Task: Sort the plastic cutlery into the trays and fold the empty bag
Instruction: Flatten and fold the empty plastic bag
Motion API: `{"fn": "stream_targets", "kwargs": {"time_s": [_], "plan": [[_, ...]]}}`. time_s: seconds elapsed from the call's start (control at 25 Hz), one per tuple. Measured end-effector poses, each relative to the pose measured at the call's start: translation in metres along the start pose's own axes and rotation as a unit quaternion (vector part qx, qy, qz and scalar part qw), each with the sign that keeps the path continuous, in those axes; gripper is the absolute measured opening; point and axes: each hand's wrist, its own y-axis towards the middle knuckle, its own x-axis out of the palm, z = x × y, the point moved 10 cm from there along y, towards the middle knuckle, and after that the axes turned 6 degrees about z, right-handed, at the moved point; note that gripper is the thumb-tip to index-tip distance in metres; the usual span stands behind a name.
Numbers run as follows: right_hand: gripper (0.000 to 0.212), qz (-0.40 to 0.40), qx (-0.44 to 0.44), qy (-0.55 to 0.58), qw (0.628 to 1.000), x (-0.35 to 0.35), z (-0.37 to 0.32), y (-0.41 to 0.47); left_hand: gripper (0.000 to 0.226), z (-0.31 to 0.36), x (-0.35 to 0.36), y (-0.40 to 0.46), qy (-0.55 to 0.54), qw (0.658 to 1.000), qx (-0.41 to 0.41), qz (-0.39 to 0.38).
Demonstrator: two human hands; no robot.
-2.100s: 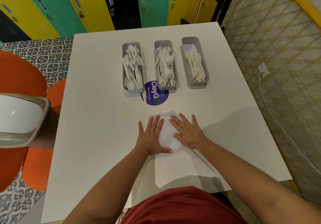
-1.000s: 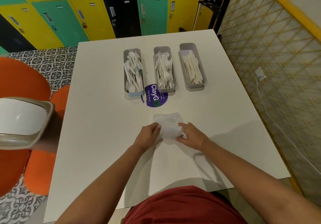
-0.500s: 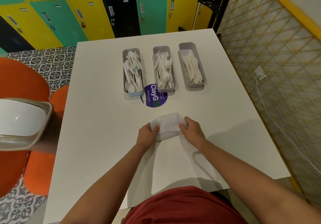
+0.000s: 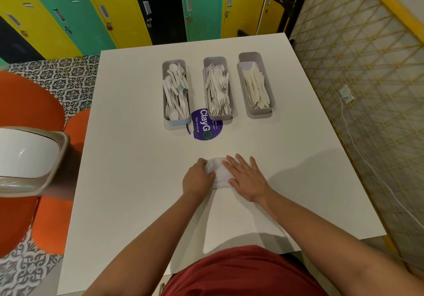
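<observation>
A person in a red top stands at the near edge of a white table (image 4: 128,148), both hands down on a small folded bag (image 4: 219,173) that lies on the tabletop near the middle, closer to the near side. The right hand (image 4: 246,177) lies flat across the bag's right half, fingers straight and spread, pressing rather than gripping; it looks meant to hold the fold down so the thin plastic does not spring open. The left hand (image 4: 199,177) sits at the bag's left edge with its fingers curled over that side, apparently holding the edge in place, though how much of the bag it actually pinches is hidden under the knuckles.

Beyond the hands, well apart from the bag, three long grey trays stand side by side, running near to far. The left tray (image 4: 175,62) holds spoons, the middle tray (image 4: 215,59) forks, and the right tray (image 4: 250,55) knives. No loose cutlery shows on the table, so the sorting seems done and only the bag is left to finish. A round purple sticker (image 4: 204,129) lies on the table between the near ends of the left and middle trays, partly under them.

To the left, off the table, stands a bin (image 4: 29,160) with a white lid beside orange seats (image 4: 27,103). Coloured lockers (image 4: 110,8) line the far wall.
</observation>
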Motion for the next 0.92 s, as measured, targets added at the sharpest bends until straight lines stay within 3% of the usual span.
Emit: {"fn": "stream_targets", "kwargs": {"time_s": [0.12, 0.2, 0.36, 0.44, 0.6, 0.76, 0.92], "plan": [[0.057, -0.019, -0.006, -0.034, 0.999, 0.005, -0.001, 0.0, 0.049, 0.035, -0.004, -0.016, 0.089, 0.976, 0.186, 0.069], [0.056, -0.031, -0.018, -0.042, 0.998, 0.004, -0.004, 0.001, 0.049, 0.048, 0.021, -0.027, 0.161, 0.941, 0.297, 0.026], [0.063, -0.046, -0.022, -0.05, 0.997, 0.008, -0.004, 0.001, 0.069, 0.017, 0.048, -0.027, 0.23, 0.937, 0.249, -0.083], [0.068, -0.043, -0.008, -0.038, 0.998, 0.007, -0.002, 0.0, 0.07, 0.003, 0.049, -0.025, 0.247, 0.939, 0.224, -0.081], [0.058, -0.026, 0.005, -0.021, 0.999, 0.001, 0.002, -0.002, 0.078, -0.006, 0.043, -0.021, 0.251, 0.94, 0.214, -0.086], [0.089, -0.024, 0.009, -0.018, 1.0, 0.005, 0.004, -0.007, 0.086, -0.013, 0.033, -0.016, 0.267, 0.944, 0.183, -0.067], [0.062, 0.023, 0.076, 0.018, 0.997, -0.008, 0.002, -0.004, 0.069, 0.015, 0.025, -0.023, 0.249, 0.942, 0.219, -0.056]]}}
